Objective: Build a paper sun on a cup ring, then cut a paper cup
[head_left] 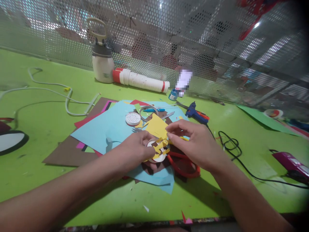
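We see a lime-green table (48, 135) under light-blue paper sheets (103, 129), a brown sheet (65, 154) and a yellow paper piece (156, 126). The paper disc (158, 151) is white with yellow and brown bits. The scissors (184, 164) are red-handled, the glue gun (196, 113) blue and orange, and the tube (141, 81) white with red ends.

Both hands are bare: no gloves, rings or bracelets show on the left hand (135, 146) or the right hand (195, 143). The forearms are uncovered as far as the view reaches, with no sleeve edge, watch or band at either wrist. The fingernails that can be seen look short and unpainted. Each arm runs out of view at the bottom, so anything worn higher up cannot be told.
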A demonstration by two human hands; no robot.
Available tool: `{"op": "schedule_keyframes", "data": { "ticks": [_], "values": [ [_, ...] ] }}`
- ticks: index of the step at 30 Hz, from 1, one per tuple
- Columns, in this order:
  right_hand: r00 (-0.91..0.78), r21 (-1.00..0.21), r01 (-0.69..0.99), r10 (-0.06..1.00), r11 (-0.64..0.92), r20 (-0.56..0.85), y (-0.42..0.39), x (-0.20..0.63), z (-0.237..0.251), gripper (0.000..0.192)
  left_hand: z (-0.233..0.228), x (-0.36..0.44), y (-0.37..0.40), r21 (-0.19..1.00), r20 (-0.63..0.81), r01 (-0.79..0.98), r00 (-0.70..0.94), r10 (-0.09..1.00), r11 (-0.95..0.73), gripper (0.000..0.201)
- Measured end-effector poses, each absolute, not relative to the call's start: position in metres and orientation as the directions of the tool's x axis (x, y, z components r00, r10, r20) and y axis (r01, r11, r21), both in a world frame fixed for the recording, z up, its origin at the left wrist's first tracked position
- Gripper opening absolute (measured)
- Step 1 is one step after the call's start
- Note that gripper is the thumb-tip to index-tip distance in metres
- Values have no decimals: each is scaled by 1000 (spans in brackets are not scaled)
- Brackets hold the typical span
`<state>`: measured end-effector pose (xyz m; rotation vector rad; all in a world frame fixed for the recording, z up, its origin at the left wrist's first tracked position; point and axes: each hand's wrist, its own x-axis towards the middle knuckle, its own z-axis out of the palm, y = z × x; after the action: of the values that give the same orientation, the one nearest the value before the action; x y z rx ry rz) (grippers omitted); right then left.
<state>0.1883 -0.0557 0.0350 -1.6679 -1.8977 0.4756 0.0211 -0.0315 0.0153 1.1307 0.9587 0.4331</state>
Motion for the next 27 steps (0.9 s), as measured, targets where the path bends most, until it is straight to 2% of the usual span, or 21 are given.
{"op": "schedule_keyframes", "data": {
  "ticks": [3,7,15,27],
  "values": [
    [-68,-618,768,980,169,185,-55,188,36,10,16,20,-32,904,-410,142,560,720,404,19],
    [-97,-627,764,988,150,119,-55,184,31,14,14,19,-31,901,-413,138,558,720,410,19],
    [-156,-549,821,987,155,46,-54,179,20,31,13,21,-29,896,-440,209,534,722,391,23],
    [-187,-543,819,981,185,53,-53,178,17,29,6,22,-30,910,-411,213,569,712,355,23]
  ]
}}
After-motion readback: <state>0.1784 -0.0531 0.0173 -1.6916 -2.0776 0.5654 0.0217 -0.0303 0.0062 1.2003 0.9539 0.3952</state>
